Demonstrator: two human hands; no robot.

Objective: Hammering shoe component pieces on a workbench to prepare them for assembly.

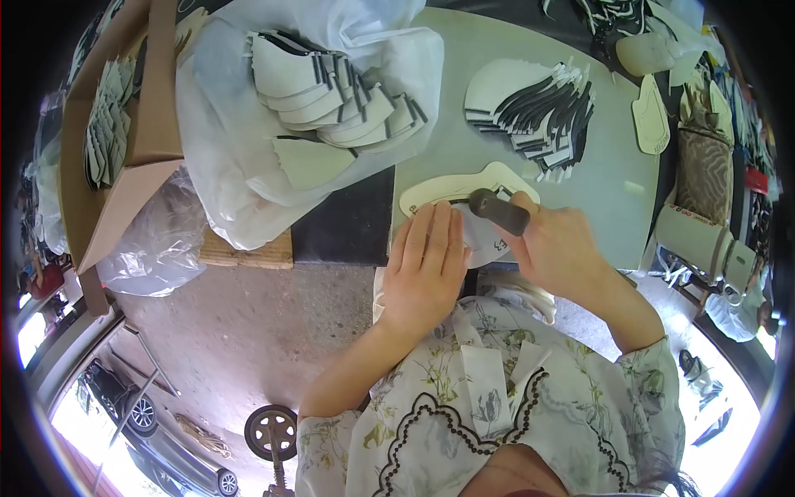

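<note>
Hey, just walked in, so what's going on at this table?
At a grey-green table, a person's right hand holds a dark cylindrical tool over a cream, sole-shaped piece. Their left hand lies flat over its near edge. Farther back, one pile of pale, black-edged pieces lies on the table and another pile on white plastic.

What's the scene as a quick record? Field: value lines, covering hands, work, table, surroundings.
left hand: flat, fingers straight, over the near edge of a cream cutout
right hand: closed on a dark-handled tool, tip not clear
near the hands: pale piece, partly covered
table: grey-green
far side of table: fanned pile of white and black pieces
left of that: white plastic bag with a second pile
table's right edge: another cutout
far left: cardboard box holding pale parts
</note>
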